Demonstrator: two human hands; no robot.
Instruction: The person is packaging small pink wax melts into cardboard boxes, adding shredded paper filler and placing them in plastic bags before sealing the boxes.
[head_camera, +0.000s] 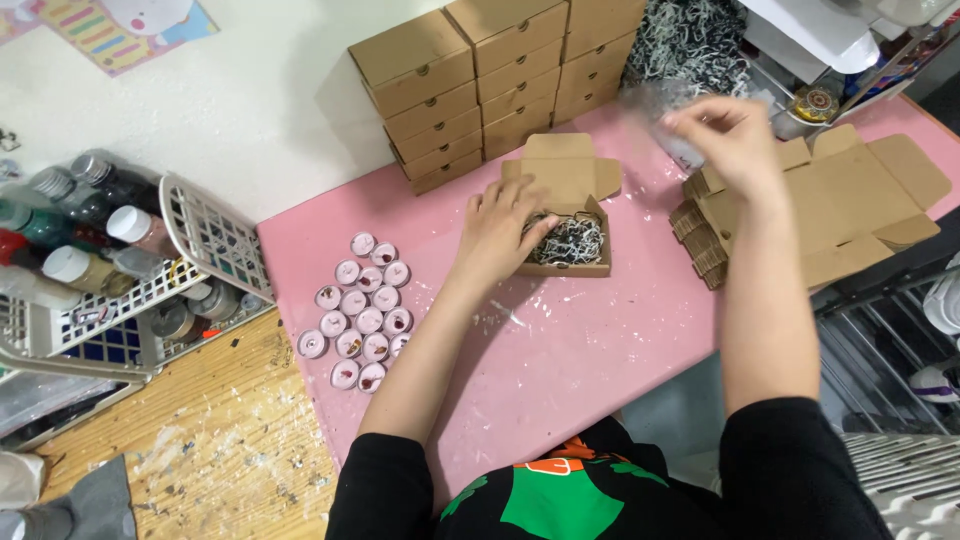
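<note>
A small open cardboard box lies on the pink mat, filled with black-and-white shredded paper. My left hand rests on the box's left side, fingers pressing into the shreds. My right hand is raised and blurred above the back right of the mat, near a clear plastic piece; whether it grips that piece is unclear. Several small pink tealight candles sit in a cluster left of the box.
Stacks of closed cardboard boxes stand at the back. A pile of shredded paper lies behind them. Flat unfolded boxes are stacked at right. A white basket of bottles sits at left on the wooden tabletop.
</note>
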